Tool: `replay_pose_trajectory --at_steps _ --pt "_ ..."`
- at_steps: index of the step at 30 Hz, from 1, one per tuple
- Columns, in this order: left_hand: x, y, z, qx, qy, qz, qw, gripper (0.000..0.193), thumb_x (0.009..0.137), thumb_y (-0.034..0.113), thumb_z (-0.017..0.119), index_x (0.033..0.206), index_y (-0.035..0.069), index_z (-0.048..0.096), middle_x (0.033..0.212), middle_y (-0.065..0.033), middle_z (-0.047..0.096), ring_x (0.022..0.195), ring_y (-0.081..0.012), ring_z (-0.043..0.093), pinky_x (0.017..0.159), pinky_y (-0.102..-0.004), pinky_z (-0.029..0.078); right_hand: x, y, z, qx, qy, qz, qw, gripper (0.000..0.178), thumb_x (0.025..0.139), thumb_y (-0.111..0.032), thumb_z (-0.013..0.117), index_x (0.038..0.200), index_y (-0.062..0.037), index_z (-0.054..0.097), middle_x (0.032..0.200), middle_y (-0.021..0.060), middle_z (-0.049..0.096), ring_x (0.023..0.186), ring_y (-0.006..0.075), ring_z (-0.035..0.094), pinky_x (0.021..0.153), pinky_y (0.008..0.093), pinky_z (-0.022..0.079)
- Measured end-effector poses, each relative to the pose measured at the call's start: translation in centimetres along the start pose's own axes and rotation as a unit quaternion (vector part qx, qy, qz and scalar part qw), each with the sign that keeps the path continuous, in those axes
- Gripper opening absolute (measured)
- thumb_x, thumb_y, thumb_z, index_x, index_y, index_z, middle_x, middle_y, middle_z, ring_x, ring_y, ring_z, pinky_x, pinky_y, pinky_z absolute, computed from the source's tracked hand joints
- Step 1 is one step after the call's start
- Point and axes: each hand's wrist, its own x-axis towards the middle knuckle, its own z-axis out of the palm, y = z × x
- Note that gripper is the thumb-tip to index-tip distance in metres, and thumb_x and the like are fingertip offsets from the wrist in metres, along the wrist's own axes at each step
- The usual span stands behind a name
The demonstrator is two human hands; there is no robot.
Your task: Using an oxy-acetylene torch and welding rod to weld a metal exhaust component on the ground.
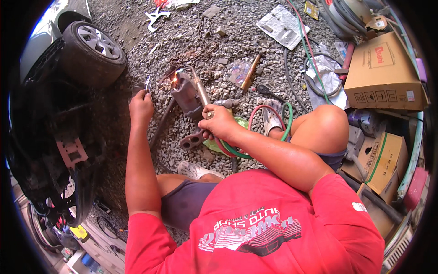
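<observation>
My right hand is closed around the handle of a brass-coloured gas torch. Its bent tip reaches toward a rusty metal exhaust part standing on the gravel, where an orange-white glow burns at the upper end. Below, the part's flange with round holes shows beside my right hand. To the left of the glow, my left hand grips a slim metal tool that looks like pliers; its jaws are too small to make out. Red and green hoses loop beside my right wrist.
A car wheel and dark car body parts stand at the left. A wooden-handled tool lies on the gravel beyond the torch. Cardboard boxes and more hoses crowd the right. My clog-shod feet flank the work.
</observation>
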Motion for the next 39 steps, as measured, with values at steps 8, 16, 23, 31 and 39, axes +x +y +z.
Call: replay_pose_trajectory --at_steps 8,16,23,31,39 --pt "0.1 0.5 0.8 0.019 -0.004 0.015 1.000 0.031 0.103 0.025 0.065 0.124 0.006 0.078 0.104 -0.0241 0.079 0.102 -0.0440 0.075 0.091 -0.0500 0.056 0.4 -0.2 -1.4 0.060 0.019 -0.018 0.998 0.022 0.096 -0.002 0.076 0.103 -0.0082 0.056 0.080 0.0062 0.072 0.061 0.0148 0.072 0.049 0.0289 0.053" --pt "0.0 0.7 1.3 0.015 -0.016 0.006 1.000 0.032 0.104 0.024 0.065 0.127 0.006 0.077 0.104 -0.0222 0.079 0.101 -0.0404 0.076 0.091 -0.0479 0.056 0.3 0.2 -1.2 0.025 -0.007 0.020 0.999 0.023 0.094 -0.002 0.076 0.106 -0.0057 0.056 0.080 0.0082 0.072 0.059 0.0154 0.072 0.047 0.0286 0.053" --pt "-0.1 0.8 1.1 0.008 -0.016 0.006 1.000 0.032 0.105 0.024 0.065 0.129 0.006 0.077 0.104 -0.0212 0.080 0.100 -0.0365 0.077 0.092 -0.0445 0.056 0.8 0.6 -1.0 0.012 -0.015 0.015 1.000 0.025 0.094 -0.001 0.076 0.109 -0.0037 0.057 0.081 0.0099 0.072 0.060 0.0167 0.073 0.046 0.0298 0.053" --pt "-0.2 1.1 1.1 0.009 -0.017 -0.008 1.000 0.032 0.106 0.024 0.066 0.129 0.006 0.078 0.105 -0.0212 0.080 0.100 -0.0345 0.078 0.092 -0.0445 0.056 0.7 0.6 -0.9 -0.001 -0.021 0.018 1.000 0.023 0.094 -0.001 0.076 0.108 -0.0036 0.058 0.081 0.0099 0.073 0.061 0.0175 0.074 0.046 0.0306 0.053" --pt "0.2 0.6 1.1 0.010 -0.017 -0.010 1.000 0.032 0.105 0.024 0.066 0.129 0.007 0.078 0.104 -0.0205 0.080 0.099 -0.0341 0.078 0.091 -0.0445 0.057 0.8 0.5 -0.8 -0.013 -0.026 0.016 0.999 0.021 0.094 -0.001 0.076 0.105 -0.0041 0.058 0.082 0.0092 0.072 0.062 0.0176 0.074 0.047 0.0311 0.053"
